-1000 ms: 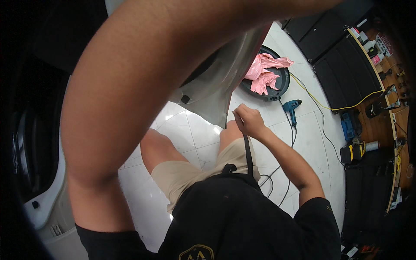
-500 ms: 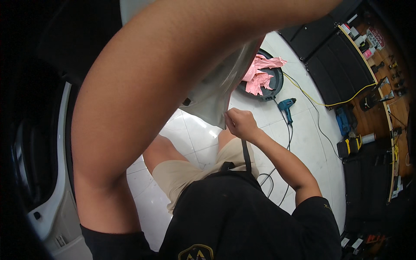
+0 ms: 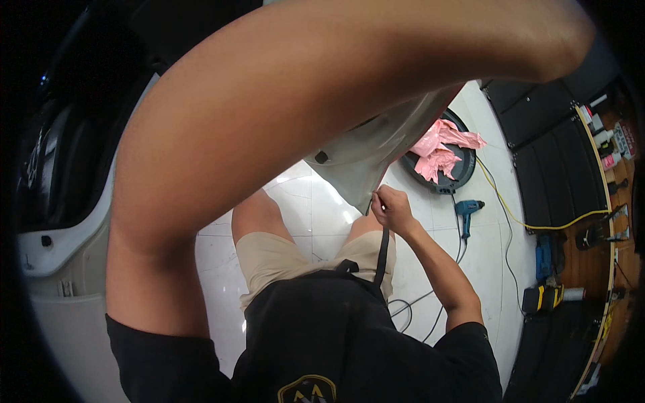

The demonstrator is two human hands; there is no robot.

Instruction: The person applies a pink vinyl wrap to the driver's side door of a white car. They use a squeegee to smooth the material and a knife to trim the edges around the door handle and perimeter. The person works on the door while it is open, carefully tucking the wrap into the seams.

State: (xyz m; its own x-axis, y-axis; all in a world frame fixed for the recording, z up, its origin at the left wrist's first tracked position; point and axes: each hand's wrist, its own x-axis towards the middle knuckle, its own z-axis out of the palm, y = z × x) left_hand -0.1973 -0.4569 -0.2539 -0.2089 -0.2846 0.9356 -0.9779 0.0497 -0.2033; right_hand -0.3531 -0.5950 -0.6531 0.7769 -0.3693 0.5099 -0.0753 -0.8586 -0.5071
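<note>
My right hand [image 3: 392,207] is closed in a pinch at the lower corner of a pale grey car door panel [image 3: 359,151] with a reddish far edge. Whatever lies between its fingertips is too small to make out; a thin dark strip [image 3: 368,204] shows along the edge beside them. Bent across the top of the head view, my left arm [image 3: 282,101] covers much of the panel. Its fingers do not show. A black strap [image 3: 383,255] hangs below my right wrist, over my beige shorts.
Pink crumpled sheets [image 3: 443,144] lie in a round black tub [image 3: 462,173] on the white tiled floor. A teal heat gun [image 3: 468,213] and its cables lie nearby. At right stands a wooden tool bench [image 3: 584,265] with black panels; at left, a car body opening [image 3: 74,245].
The view has shifted, so the tub, heat gun and door corner appear lower and farther right. My left arm reaches farther right. My right hand stays pinched at the door corner.
</note>
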